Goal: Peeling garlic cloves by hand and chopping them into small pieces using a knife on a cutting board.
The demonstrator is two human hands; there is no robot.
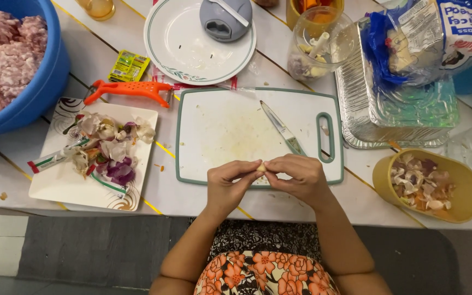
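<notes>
My left hand [229,183] and my right hand [299,176] meet over the near edge of a white cutting board with a green rim [225,125]. Both pinch a small pale garlic clove [260,167] between their fingertips. A knife [281,129] lies slanted on the board, just beyond my right hand, blade pointing away. The board's surface carries yellowish smears.
A square plate of vegetable peels [91,158] and an orange peeler [129,90] lie left. A blue bowl of minced meat [12,60] sits far left. A round plate with a grey chopper lid [198,41], a clear chopper cup [318,46], foil trays [394,109] and a yellow bowl of peels [427,186] are behind and right.
</notes>
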